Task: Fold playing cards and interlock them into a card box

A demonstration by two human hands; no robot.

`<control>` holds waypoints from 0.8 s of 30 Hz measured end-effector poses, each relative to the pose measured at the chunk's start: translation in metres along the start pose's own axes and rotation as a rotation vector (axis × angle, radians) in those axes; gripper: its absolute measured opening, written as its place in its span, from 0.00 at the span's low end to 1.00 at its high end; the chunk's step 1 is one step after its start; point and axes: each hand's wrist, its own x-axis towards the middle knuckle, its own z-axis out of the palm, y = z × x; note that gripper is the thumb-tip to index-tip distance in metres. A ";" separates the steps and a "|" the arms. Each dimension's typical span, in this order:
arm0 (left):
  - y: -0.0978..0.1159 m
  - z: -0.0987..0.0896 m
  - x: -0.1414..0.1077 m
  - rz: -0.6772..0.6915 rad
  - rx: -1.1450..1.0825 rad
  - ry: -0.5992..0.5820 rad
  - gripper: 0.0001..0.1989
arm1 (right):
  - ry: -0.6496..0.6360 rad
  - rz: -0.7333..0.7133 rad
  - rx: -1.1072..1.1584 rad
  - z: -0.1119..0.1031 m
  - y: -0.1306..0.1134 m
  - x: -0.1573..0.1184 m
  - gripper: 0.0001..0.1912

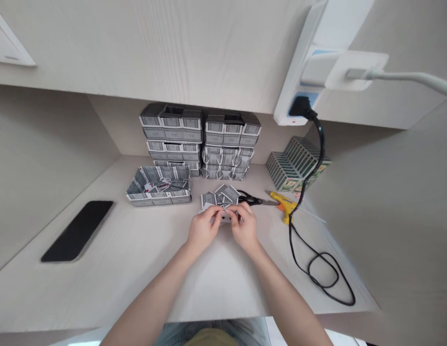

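Observation:
My left hand (205,225) and my right hand (243,223) meet at the middle of the desk, fingertips pinched together on a small playing card piece (226,217). Its exact shape is mostly hidden by my fingers. Just beyond them lies a loose pile of grey-backed playing cards (223,194). To the left stands an open box made of cards (160,198), with small card pieces inside. Black-handled scissors (261,201) lie right behind my right hand, blades pointing right.
Stacked card boxes (173,127) stand against the back wall. A yellow glue gun (286,204) lies at right, its black cord (313,278) looped on the desk. Green-striped stacks (295,163) sit behind it. At left rests a phone (79,230). A power strip (303,86) hangs above.

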 end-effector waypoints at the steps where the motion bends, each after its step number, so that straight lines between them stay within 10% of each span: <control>1: 0.000 0.000 0.000 0.010 0.021 -0.006 0.08 | 0.007 0.000 0.000 0.000 0.000 0.000 0.08; 24: 0.005 0.002 0.001 -0.150 -0.135 0.028 0.14 | 0.028 0.157 0.119 0.002 0.002 0.003 0.05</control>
